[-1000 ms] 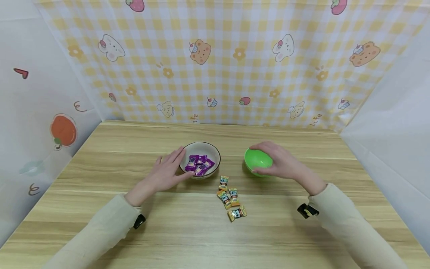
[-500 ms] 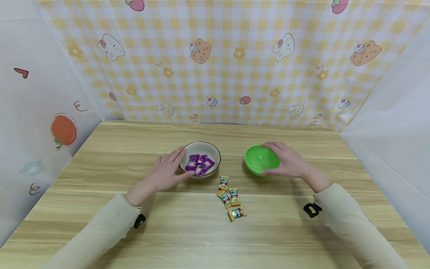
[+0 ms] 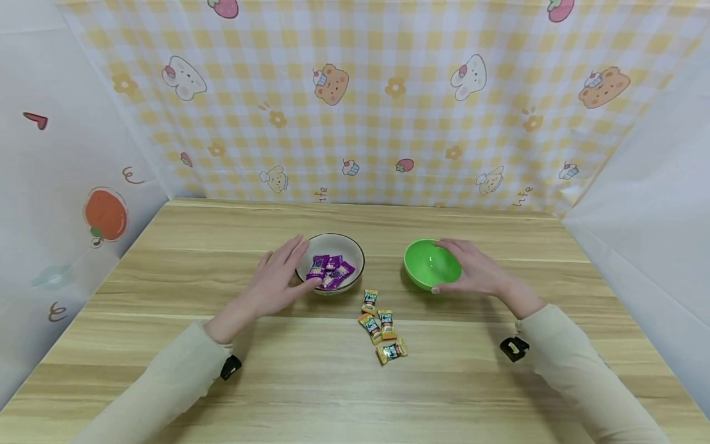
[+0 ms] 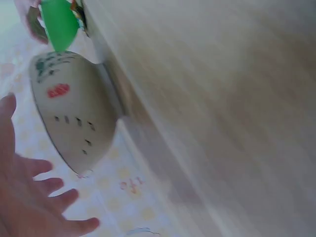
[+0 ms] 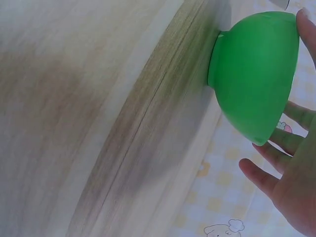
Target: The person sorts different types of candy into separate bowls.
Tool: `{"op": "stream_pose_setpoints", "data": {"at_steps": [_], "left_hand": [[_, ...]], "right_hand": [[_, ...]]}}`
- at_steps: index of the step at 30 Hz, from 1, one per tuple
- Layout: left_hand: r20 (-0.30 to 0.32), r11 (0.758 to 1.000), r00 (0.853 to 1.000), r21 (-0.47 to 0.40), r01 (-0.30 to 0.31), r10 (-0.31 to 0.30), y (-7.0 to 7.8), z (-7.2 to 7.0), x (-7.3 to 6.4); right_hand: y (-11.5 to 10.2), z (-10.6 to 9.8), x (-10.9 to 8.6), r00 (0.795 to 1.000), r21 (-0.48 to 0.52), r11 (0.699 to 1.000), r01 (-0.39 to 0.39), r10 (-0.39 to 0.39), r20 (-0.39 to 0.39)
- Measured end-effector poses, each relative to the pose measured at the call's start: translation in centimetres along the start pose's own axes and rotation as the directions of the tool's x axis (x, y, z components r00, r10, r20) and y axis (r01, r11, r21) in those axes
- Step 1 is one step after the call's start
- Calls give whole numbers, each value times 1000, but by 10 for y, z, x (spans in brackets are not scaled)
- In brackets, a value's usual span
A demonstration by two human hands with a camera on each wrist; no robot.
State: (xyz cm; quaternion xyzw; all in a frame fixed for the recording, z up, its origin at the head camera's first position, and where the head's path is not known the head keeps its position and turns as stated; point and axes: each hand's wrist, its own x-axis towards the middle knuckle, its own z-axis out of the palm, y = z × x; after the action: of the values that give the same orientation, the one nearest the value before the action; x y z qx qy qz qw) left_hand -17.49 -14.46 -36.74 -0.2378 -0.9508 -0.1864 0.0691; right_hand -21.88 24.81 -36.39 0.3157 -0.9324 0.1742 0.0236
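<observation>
My left hand (image 3: pixel 274 280) spreads its fingers at the left side of a white bowl (image 3: pixel 352 254) with a dark rim. Seen from the left wrist, a gap separates those fingers from the bowl's printed outer wall. Several purple-wrapped candies (image 3: pixel 318 267) lie inside. At the right side of a green bowl (image 3: pixel 429 265) is my right hand (image 3: pixel 471 269), its fingers loosely spread. The right wrist view has the thumb at the rim and the other fingers near the opposite side, partly hidden by the bowl. Both bowls stand upright on the table.
Several yellow-wrapped candies (image 3: pixel 371 328) lie loose on the wooden table (image 3: pixel 310 382), in front of and between the bowls. A checked cloth (image 3: pixel 366 135) hangs behind the table's back edge, and white sheets (image 3: pixel 649 197) hang at both sides.
My right hand has shifted rightward from over the green bowl to its right rim, uncovering more of the inside. My left hand has drawn slightly away from the white bowl. Bowls and candies stay put.
</observation>
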Motion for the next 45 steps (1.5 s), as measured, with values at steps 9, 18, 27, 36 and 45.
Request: {"op": "stream_pose_setpoints", "data": {"at_steps": [9, 18, 27, 36, 45], "left_hand": [[-290, 925, 903, -115, -362, 317, 41, -8, -5], [212, 769, 958, -639, -13, 193, 73, 8, -14], [411, 651, 901, -723, 231, 137, 89, 38, -12], [402, 718, 909, -664, 208, 109, 106, 60, -3], [324, 852, 928, -523, 14, 183, 119, 67, 2]], "right_hand": [[0, 0, 0, 1000, 7, 1000, -4, 4, -1], [0, 0, 0, 1000, 3, 1000, -6, 6, -3], [0, 1, 0, 1000, 10, 1000, -17, 17, 2], [-1, 1, -1, 1000, 29, 999, -22, 22, 2], [-1, 0, -1, 1000, 27, 999, -20, 20, 4]]}}
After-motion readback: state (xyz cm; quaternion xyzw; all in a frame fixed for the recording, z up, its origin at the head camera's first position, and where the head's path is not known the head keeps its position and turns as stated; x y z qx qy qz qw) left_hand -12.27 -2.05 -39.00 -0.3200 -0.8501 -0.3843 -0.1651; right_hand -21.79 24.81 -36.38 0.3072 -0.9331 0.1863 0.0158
